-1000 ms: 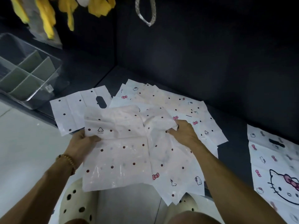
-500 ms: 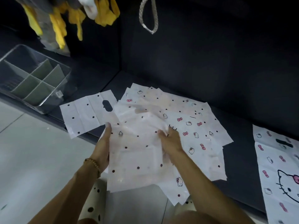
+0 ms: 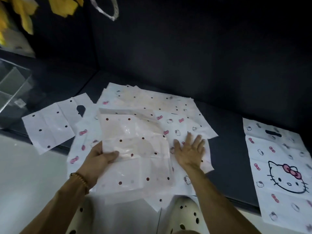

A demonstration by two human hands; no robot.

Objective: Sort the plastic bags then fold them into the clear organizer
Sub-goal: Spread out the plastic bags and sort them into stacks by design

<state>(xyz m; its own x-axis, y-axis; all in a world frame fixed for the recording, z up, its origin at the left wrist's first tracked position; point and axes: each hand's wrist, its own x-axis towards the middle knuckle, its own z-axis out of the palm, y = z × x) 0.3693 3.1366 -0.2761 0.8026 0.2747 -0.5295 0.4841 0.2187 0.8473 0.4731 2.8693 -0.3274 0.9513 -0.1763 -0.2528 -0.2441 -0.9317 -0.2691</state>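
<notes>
Sorting printed plastic bags on a dark surface (image 3: pixel 228 129), one hand holding, the other pressing flat.

Largest, the pile of cat-and-bow bags (image 3: pixel 177 119) fills the middle of the frame, its layers overlapping so the count cannot be told; its near edge hangs over the pale floor. At the right edge a large cat-face bag (image 3: pixel 278 159) is cut off by the frame. A dotted bag (image 3: pixel 50 125) lies left of centre, apart from the pile. Over the pile, the translucent dotted bag (image 3: pixel 135 154) is pinched at its left edge by the left hand (image 3: pixel 99 157), thumb on top, fingers hidden beneath. The right hand (image 3: pixel 190 152) lies flat on the pile, fingers spread and straight. The clear organizer (image 3: pixel 11 88) is blurred and cropped at the upper left.
</notes>
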